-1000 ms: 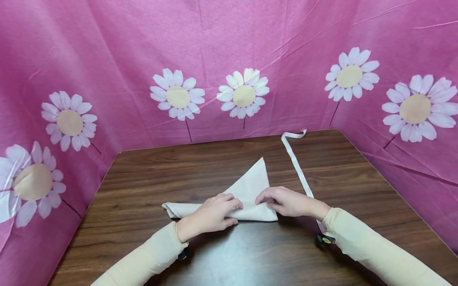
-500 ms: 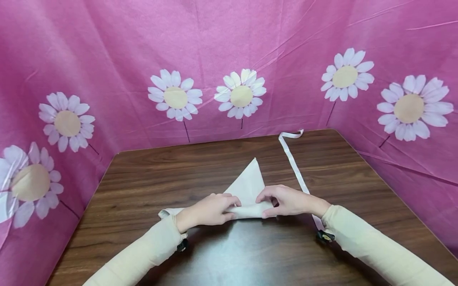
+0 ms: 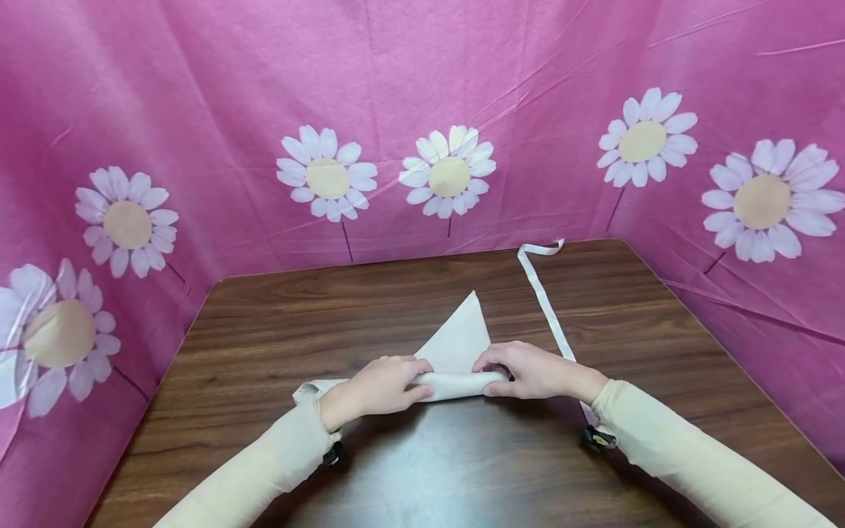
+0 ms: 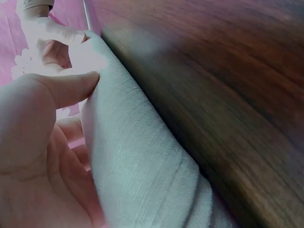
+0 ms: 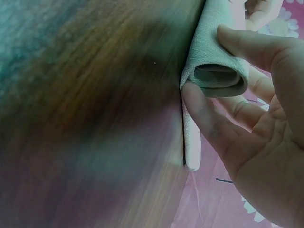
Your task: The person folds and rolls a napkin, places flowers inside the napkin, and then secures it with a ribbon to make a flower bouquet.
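An off-white cloth napkin point(image 3: 455, 345) lies at mid-table, its near edge rolled into a tube and a pointed corner stretching away flat behind. My left hand point(image 3: 386, 385) grips the left part of this roll, thumb on the near side and fingers over the far side. At the other end, my right hand point(image 3: 535, 370) pinches the roll between thumb and fingers. Seen from the right wrist, the hollow end of the rolled napkin point(image 5: 216, 54) shows folded layers inside, with one finger of the right hand point(image 5: 266, 123) at the flat layer beneath. A loose folded tail shows beyond the left wrist.
A narrow white ribbon point(image 3: 548, 304) runs from the far table edge down beneath the right forearm. The dark wooden table point(image 3: 284, 315) is backed by a pink curtain point(image 3: 409, 81) printed with daisies.
The near edge, flat a second ago, has been rolled away from me into a tube. My right thumb has come to the roll's near side, and the left hand has shifted slightly left.
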`<state>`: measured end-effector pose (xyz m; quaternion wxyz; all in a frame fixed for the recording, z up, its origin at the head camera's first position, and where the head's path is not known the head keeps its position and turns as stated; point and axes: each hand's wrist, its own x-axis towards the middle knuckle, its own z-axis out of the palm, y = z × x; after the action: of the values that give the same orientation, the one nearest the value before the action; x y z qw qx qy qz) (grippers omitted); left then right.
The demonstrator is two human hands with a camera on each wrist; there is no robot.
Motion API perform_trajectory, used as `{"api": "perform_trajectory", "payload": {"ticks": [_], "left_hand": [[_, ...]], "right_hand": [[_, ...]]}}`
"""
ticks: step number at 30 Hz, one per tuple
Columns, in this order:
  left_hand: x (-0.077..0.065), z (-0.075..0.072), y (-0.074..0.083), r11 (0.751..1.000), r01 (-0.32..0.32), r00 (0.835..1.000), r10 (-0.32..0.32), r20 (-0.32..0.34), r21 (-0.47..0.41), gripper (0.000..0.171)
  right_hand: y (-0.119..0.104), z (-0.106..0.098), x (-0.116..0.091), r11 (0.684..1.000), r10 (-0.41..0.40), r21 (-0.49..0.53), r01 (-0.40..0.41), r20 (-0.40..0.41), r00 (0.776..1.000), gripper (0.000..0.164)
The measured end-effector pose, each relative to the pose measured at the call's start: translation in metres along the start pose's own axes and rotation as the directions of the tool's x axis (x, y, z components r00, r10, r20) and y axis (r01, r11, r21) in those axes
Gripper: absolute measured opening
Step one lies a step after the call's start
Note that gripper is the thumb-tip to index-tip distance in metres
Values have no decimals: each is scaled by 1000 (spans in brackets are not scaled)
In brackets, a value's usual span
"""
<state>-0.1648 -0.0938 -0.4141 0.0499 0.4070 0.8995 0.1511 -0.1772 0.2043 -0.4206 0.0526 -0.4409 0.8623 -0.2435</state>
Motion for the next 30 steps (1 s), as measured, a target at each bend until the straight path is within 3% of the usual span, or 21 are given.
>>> {"api": "perform_trajectory", "payload": {"ticks": [8, 14, 21, 30], "left_hand": [[-4, 2, 5, 985, 46, 994, -28, -107, 168, 32], [-3, 3, 8, 988, 30, 992, -11, -125, 154, 34], [-3, 2, 8, 991, 9, 995, 5, -99, 135, 46], [-1, 3, 7, 988, -50, 989, 70, -132, 148, 34]], "right_hand": [[3, 0, 2, 999, 8, -32, -10, -63, 998, 19], [4, 2, 6, 998, 11, -56, -17, -113, 994, 21], [5, 3, 10, 999, 29, -43, -33, -92, 995, 22], [2, 1, 12, 995, 10, -98, -25, -148, 989, 21]]}}
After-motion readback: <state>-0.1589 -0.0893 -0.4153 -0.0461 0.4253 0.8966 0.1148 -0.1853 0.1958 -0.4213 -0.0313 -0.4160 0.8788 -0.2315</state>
